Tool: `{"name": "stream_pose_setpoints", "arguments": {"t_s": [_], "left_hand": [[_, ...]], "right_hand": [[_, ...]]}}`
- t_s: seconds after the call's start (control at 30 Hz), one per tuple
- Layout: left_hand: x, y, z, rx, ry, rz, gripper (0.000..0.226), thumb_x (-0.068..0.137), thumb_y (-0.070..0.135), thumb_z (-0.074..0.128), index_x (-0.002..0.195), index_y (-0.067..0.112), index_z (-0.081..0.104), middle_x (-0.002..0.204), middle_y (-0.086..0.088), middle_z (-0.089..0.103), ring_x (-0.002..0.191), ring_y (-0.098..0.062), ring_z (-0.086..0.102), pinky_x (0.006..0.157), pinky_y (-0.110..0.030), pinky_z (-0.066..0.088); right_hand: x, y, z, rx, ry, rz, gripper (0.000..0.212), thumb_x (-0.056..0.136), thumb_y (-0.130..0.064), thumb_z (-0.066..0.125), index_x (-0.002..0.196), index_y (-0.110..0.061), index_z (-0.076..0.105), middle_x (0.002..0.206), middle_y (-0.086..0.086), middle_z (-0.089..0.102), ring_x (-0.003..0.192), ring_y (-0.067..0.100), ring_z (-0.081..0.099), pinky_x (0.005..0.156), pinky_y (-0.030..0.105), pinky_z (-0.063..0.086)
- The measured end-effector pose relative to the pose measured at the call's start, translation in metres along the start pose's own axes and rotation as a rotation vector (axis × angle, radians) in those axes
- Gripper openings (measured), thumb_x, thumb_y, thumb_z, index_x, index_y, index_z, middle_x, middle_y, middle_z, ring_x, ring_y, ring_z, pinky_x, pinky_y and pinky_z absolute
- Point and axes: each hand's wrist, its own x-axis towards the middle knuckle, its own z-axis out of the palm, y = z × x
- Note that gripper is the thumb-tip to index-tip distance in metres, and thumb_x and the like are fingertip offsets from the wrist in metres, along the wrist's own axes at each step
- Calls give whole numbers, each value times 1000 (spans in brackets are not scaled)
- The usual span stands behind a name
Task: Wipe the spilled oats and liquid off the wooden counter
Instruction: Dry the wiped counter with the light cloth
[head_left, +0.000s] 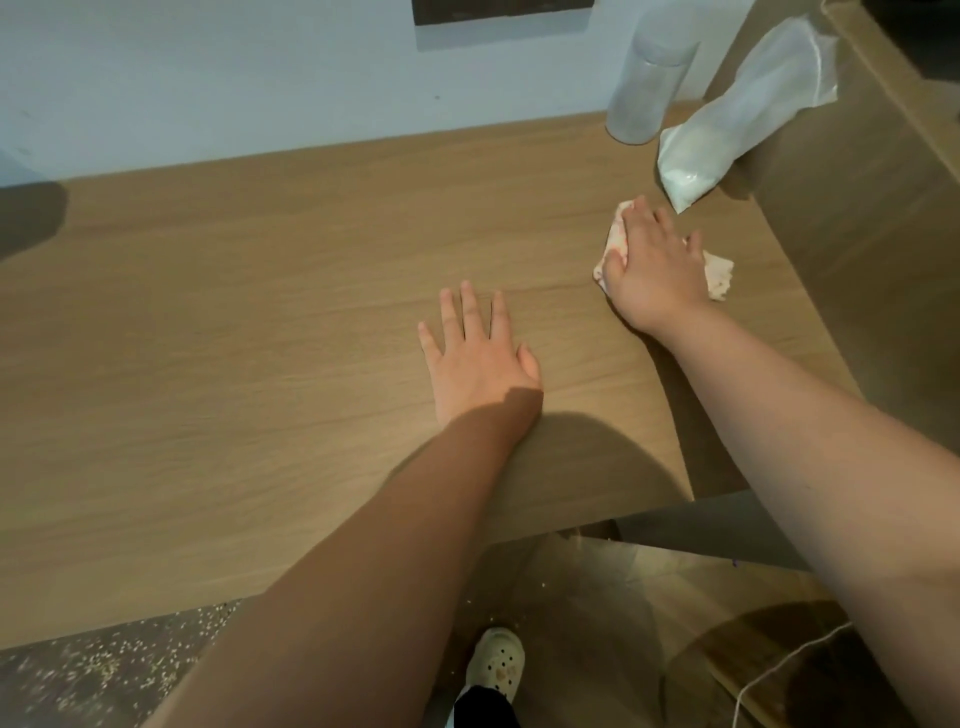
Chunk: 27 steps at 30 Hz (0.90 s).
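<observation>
Counter (260, 322) looked nearly clean, with no oats or wet patch plainly showing on the wood. Scattered oats (104, 660) lay on the floor below its near edge. Right hand (654, 265) pressed a wadded cloth (719, 278) onto the far right corner, fingers curled over it, just beside a bag (727, 130) and a jar (644, 88). Left hand (478, 353) rested flat, fingers spread. Wiping seemed in its last passes. The next stroke would need to clear that corner without nudging the bag.
</observation>
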Motion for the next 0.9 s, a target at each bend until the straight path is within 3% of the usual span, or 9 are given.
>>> {"name": "stream_pose_setpoints", "arguments": {"t_s": [0.13,0.4,0.7,0.8,0.9], "left_hand": [[0,0,0,7,-23,1,64,101,44,21,158,23,0,164,-9,-11,151,-29,-14,121,-53,-4],[-2,-2,0,-54,0,19,65,100,42,26,158,21,7,165,-11,-4,152,-30,-10,121,-53,-3],[-3,-5,-5,-37,-47,29,64,102,40,26,158,21,5,165,-10,-7,151,-29,-13,122,-52,-5],[-1,-14,-18,-124,-126,85,64,100,30,37,158,22,10,166,-9,-7,152,-27,-12,121,-47,-6],[-9,-47,-31,-186,-128,94,61,99,19,42,156,20,22,166,-9,1,152,-25,-6,122,-44,-2]], "right_hand": [[-32,32,-1,-16,31,-73,58,98,-29,32,154,-15,21,163,2,14,150,19,12,119,51,8],[-34,77,-14,16,76,24,57,98,-28,31,153,-12,25,162,5,18,149,20,14,119,51,10],[-119,117,-13,22,78,63,61,95,-30,31,152,-11,28,161,4,21,149,18,16,119,42,12],[-147,115,-8,6,126,164,53,100,-22,37,152,-11,30,161,4,23,148,18,17,120,41,12],[-156,94,1,-21,174,357,56,99,-23,34,152,-6,26,161,10,22,148,26,16,120,47,13]]}}
